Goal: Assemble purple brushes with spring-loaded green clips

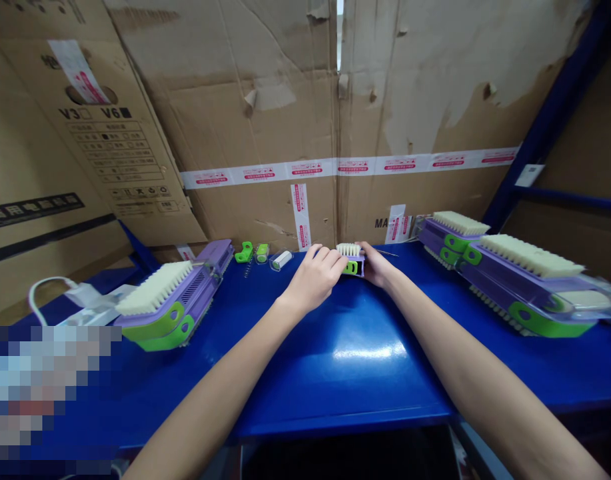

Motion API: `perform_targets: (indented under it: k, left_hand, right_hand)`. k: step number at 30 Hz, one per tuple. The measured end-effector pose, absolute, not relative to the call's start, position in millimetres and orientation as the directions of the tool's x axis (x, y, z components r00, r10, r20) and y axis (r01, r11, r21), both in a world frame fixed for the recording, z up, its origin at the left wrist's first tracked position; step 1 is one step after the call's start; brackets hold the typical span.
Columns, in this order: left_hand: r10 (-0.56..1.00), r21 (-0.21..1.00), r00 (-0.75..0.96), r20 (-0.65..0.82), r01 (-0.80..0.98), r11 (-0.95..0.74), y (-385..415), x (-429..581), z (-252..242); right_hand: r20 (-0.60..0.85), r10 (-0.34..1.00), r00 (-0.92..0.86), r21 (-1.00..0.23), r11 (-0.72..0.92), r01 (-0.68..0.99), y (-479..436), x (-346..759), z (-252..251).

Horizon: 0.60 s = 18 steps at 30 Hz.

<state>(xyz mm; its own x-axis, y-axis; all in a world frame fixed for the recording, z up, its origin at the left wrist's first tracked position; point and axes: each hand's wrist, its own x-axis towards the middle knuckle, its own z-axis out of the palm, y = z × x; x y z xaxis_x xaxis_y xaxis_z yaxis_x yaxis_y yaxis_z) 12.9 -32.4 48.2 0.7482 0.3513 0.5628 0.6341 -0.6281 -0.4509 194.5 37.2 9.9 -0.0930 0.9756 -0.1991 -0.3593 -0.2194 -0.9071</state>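
Note:
Toward the back of the blue table, my two hands are around a small purple brush (354,269) with cream bristles facing up and a bright green part on its near side. My left hand (316,275) has its fingers curled closed over the left end. The right end is held by my right hand (376,265), with the fingers partly hidden behind the brush. Left of my left hand lie a clear case with a white roll inside (282,260), a small green-and-clear piece (262,253), a thin spring (248,267) and a green clip (244,253).
A purple-and-green brush (168,303) stands at the left, near a white plug and cable (82,293). Two similar brushes, one farther (450,241) and one nearer (525,287), are at the right. A taped cardboard wall (265,133) closes off the back of the blue table (345,387).

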Motion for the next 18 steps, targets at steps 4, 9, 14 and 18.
perform_targets:
  k: [4,9,14,18]
  left_hand:
    - [0.355,-0.463,0.756,0.55,0.63,-0.624,-32.1,13.1,47.4]
    - [0.35,-0.472,0.764,0.541,0.621,-0.626,-33.2,13.4,47.7]
    - [0.345,-0.467,0.762,0.548,0.621,-0.629,-34.5,13.2,48.5]
    - [0.341,-0.466,0.762,0.551,0.62,-0.631,-35.4,13.3,48.6]
  right_hand:
    - [-0.184,0.978,-0.101,-0.911,-0.208,-0.357,38.4,195.4,8.2]
    - [-0.194,0.973,-0.128,-0.903,-0.228,-0.364,37.6,195.4,9.1]
    - [-0.183,0.972,-0.144,-0.907,-0.224,-0.357,37.4,195.6,9.0]
    - [-0.16,0.972,-0.17,-0.916,-0.211,-0.342,38.9,196.5,7.0]
